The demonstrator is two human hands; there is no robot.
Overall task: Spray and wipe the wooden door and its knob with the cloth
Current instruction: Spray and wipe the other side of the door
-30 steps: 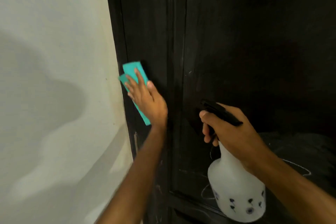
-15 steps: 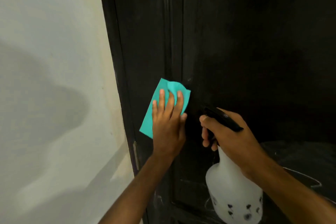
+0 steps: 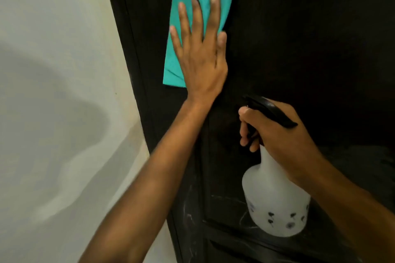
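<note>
We're mid-wipe: left hand point(image 3: 199, 53) flat, pressing the teal cloth point(image 3: 188, 28) near the wooden door's point(image 3: 299, 38) left edge, right hand point(image 3: 275, 132) gripping the spray bottle point(image 3: 275, 205); knob unseen, likely undone.

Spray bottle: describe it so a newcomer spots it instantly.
Start at the dark wooden door filling the right side. Low on it, the right hand grips the spray bottle: frosted white, small dark prints, black trigger head, unlike the teal cloth above.
</note>
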